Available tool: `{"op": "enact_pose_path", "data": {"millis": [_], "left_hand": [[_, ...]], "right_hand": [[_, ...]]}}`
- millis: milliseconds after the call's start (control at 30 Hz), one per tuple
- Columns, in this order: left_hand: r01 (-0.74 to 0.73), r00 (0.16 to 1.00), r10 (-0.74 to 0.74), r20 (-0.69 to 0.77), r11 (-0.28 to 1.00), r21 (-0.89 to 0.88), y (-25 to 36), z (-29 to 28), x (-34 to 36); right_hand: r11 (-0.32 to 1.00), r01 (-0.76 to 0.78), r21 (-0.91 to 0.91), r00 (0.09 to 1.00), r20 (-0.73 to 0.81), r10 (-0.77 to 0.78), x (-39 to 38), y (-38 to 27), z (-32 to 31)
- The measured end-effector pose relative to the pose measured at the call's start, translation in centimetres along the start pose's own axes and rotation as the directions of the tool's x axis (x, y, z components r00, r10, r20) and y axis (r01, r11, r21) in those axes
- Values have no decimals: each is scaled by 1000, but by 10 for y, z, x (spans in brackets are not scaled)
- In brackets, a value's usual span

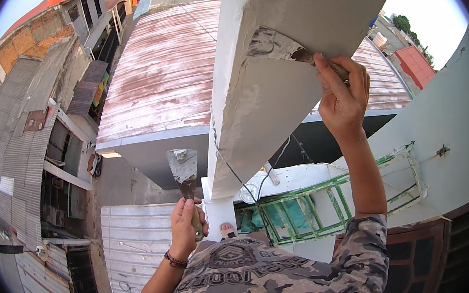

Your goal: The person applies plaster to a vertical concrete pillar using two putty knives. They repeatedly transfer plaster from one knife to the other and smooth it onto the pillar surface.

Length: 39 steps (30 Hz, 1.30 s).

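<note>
My right hand (341, 94) grips the handle of a wide putty knife (275, 45), its blade smeared with pale filler and laid against the underside of a white concrete beam (259, 110) at upper centre. Lower and to the left, my left hand (185, 227) holds a second, narrower putty knife (183, 164) upright by its handle. A lump of pale filler (180, 154) sits on that blade, just left of the beam's lower part.
A green-painted metal ladder (338, 198) lies below on the right, near dark cables (223, 161), a round white container (248, 193) and my foot (226, 227). A curved wall (442, 132) is at right. Corrugated roofs (154, 69) and neighbouring buildings (38, 46) lie beyond and below.
</note>
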State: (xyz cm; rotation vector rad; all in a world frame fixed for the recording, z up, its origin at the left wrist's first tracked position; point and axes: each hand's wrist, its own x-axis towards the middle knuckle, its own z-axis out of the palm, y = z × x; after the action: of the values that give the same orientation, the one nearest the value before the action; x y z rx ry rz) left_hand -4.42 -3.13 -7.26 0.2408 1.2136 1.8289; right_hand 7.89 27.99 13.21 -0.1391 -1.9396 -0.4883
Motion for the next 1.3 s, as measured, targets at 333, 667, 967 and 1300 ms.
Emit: {"op": "enact_pose_path", "data": {"millis": [333, 667, 967, 1300], "left_hand": [[-7, 1000, 7, 15, 1000, 9, 3, 4, -4], [-29, 999, 30, 40, 1000, -11, -3, 6, -4], [-15, 1000, 16, 20, 1000, -16, -2, 8, -5], [-35, 999, 35, 23, 999, 12, 1, 10, -3]], "right_hand": [[997, -37, -70, 997, 64, 42, 9, -44, -50], [980, -51, -194, 990, 117, 75, 5, -49, -63], [978, -114, -173, 984, 114, 135, 11, -42, -52], [991, -71, -114, 996, 52, 77, 11, -41, -44]]}}
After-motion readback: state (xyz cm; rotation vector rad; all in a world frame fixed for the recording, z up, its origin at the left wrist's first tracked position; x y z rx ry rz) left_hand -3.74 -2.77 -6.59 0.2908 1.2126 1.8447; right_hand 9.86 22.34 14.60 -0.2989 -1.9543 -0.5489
